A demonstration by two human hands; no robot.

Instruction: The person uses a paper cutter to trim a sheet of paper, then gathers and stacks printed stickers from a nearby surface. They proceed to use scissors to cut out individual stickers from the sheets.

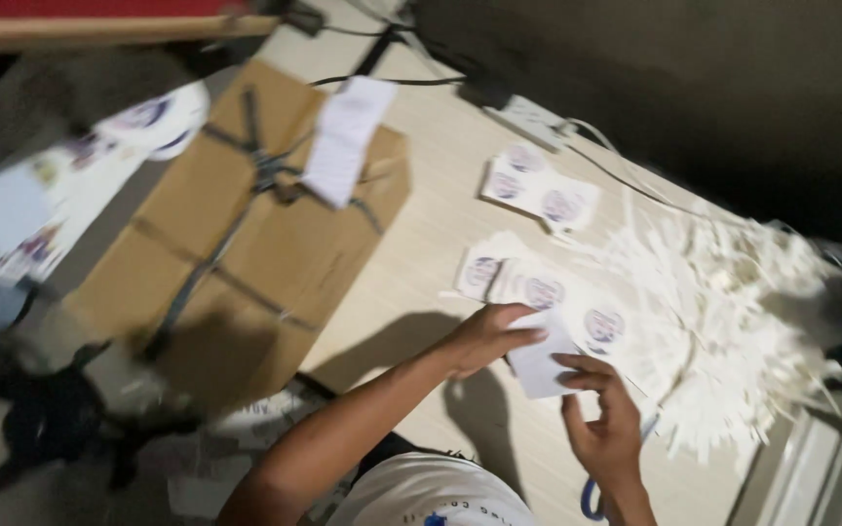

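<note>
Pinching one white card (539, 362) between them, left hand (484, 336) and right hand (604, 421) hold it tilted.

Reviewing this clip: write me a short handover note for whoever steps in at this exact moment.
Left hand and right hand both grip one small white paper slip above the table.
Round-printed stickers lie just beyond the hands; more sit farther back.
A heap of white strips is on the right.
A strapped cardboard box is on the left.
Done or left: cannot tell from this blurred view.
</note>
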